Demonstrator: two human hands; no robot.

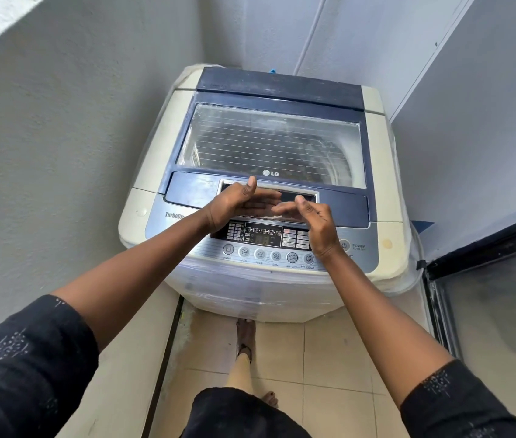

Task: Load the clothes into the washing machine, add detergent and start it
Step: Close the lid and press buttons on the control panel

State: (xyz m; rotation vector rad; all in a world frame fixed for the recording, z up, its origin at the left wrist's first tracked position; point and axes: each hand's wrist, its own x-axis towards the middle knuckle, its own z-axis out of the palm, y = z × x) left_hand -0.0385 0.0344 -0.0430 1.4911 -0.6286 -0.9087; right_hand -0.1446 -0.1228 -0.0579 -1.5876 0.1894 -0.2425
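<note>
One LG top-loading washing machine (263,289) stands in the corner, its single lid (269,143) closed flat; through the ribbed glass the drum looks dark, and what lies in it cannot be made out. Two hands hover over the lid's front edge, holding nothing. The left hand (237,205) is spread with its fingers straight, pointing right, and its thumb up. The right hand (316,221) faces it with thumb raised and fingers loosely bent. Their fingertips are nearly together above the recessed lid handle (304,195), though blur hides whether they touch. Below the hands lies one control panel (259,235) with six round buttons in a row (259,254) and one power button (344,245) just right of the right wrist. Clear plastic film wraps the cabinet sides. The machine sits close against the textured grey wall (60,153) on the left and the back wall, with a narrow gap on the right before a black-framed glass door (487,311). In front there is a strip of beige floor tiles (329,358), where one bare foot (245,333) reaches the machine's base and the toes of a second show nearer. Both arms wear black patterned sleeves (29,358).
</note>
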